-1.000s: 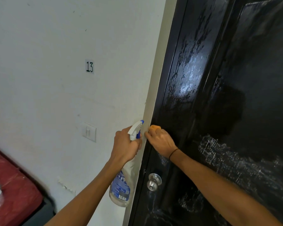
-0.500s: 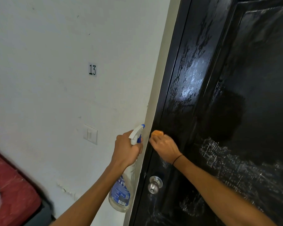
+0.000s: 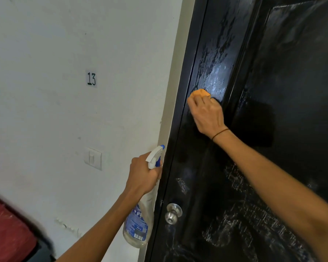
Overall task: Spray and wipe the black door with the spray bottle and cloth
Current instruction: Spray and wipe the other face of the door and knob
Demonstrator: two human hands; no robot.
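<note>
The black door [image 3: 273,110] fills the right half of the head view, standing shut against a pale frame [image 3: 170,103], and its glossy surface is marked by wet streaks on the upper left stile and by whitish smears across the lower panel. An orange cloth [image 3: 200,94] is pressed against the left stile of the door, well above the knob, and is gripped by the right hand [image 3: 206,114], whose fingers are curled round it so that only the upper edge of the cloth is seen. A thin dark band [image 3: 220,133] is worn on the right wrist. The spray bottle [image 3: 140,220] is held at the left of the door edge, just beside the frame, hanging downward with its white and blue trigger head [image 3: 155,156] uppermost and its nozzle directed toward the door. The neck of the bottle is clasped by the left hand [image 3: 143,174], fingers wrapped round it below the trigger. A silver door knob [image 3: 172,212] is seen low on the left stile, near the bottle's body. On the white wall [image 3: 64,120] at left, a label reading 13 [image 3: 91,79] and a light switch [image 3: 92,158] below it are noted. A red surface [image 3: 6,227] is visible at the lower left corner.
</note>
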